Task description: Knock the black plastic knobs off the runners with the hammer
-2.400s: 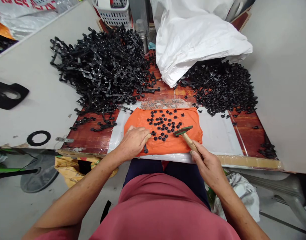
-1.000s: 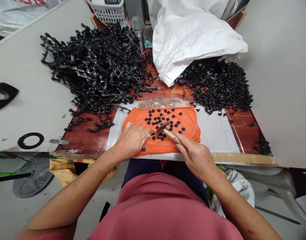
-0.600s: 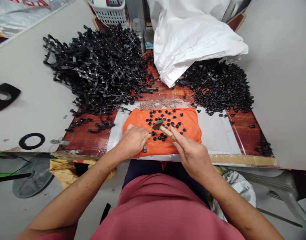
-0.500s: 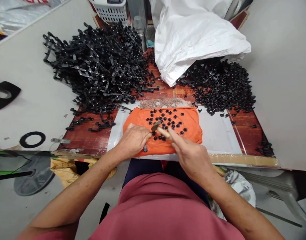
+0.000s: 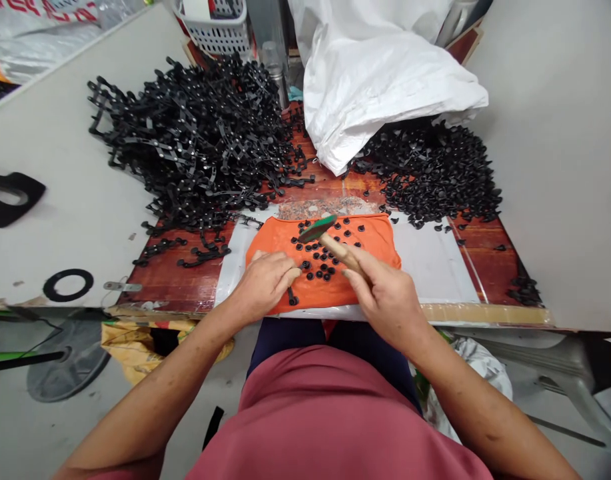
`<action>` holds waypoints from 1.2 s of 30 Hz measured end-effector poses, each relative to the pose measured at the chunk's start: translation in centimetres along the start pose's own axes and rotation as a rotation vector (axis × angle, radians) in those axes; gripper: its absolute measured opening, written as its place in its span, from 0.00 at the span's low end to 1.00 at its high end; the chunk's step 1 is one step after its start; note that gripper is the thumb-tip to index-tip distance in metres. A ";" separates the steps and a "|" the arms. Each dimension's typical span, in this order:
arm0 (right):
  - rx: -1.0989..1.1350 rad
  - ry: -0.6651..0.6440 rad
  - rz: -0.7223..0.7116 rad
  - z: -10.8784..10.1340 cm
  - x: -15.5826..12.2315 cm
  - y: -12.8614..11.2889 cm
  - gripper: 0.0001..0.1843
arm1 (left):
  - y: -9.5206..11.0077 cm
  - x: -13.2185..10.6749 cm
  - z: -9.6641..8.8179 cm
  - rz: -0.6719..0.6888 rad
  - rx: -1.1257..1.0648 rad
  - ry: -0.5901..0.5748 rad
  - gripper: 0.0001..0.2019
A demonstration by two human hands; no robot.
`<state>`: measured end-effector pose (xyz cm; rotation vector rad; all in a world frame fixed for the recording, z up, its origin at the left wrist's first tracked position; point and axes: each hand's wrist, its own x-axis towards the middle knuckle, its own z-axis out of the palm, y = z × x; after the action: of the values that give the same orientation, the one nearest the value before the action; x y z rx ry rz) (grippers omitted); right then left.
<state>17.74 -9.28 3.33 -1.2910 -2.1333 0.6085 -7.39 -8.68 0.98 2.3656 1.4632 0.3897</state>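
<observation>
One green-headed, wooden-handled hammer [image 5: 318, 229], your right hand [image 5: 388, 287] gripping; seven o'clock, left hand [image 5: 265, 278] likely pinching black plastic strap [image 5: 292, 299]; hammering: aim squarely.

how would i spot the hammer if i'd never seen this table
Find the bright orange cloth on the reddish table, straight in front of the person. Over that cloth, in the person's right hand, is the hammer. Its green head and pale wooden handle set it apart from the small black parts scattered on the cloth.
</observation>
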 end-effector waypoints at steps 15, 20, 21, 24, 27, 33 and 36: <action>0.935 -0.039 0.452 2.8 -1.9 -0.9 0.11 | 4.1 -4.4 0.8 -0.330 -0.444 0.541 0.19; 0.821 0.031 0.394 4.4 -3.5 -0.9 0.10 | 6.9 -3.7 1.8 -0.459 -0.881 0.315 0.25; 0.810 0.022 0.377 4.8 -3.8 -1.0 0.10 | 7.3 -3.4 2.0 -0.475 -0.921 0.310 0.25; 0.820 -0.062 0.345 5.5 -4.3 -1.4 0.10 | 7.4 -2.7 2.3 -0.534 -0.935 0.319 0.20; 0.785 -0.126 0.300 4.6 -4.7 -1.1 0.10 | 5.6 -2.4 1.8 -0.541 -0.824 0.291 0.14; 0.476 0.012 0.274 1.1 -7.0 2.5 0.11 | 2.0 -1.4 0.7 -0.599 -0.909 0.117 0.12; 0.374 -0.013 0.312 0.7 -8.7 3.9 0.11 | 1.9 -0.9 1.1 -0.614 -0.937 0.071 0.10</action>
<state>23.03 -15.43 -1.64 -1.4091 -1.7276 1.0887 -5.78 -10.41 0.76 1.1340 1.4823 0.7727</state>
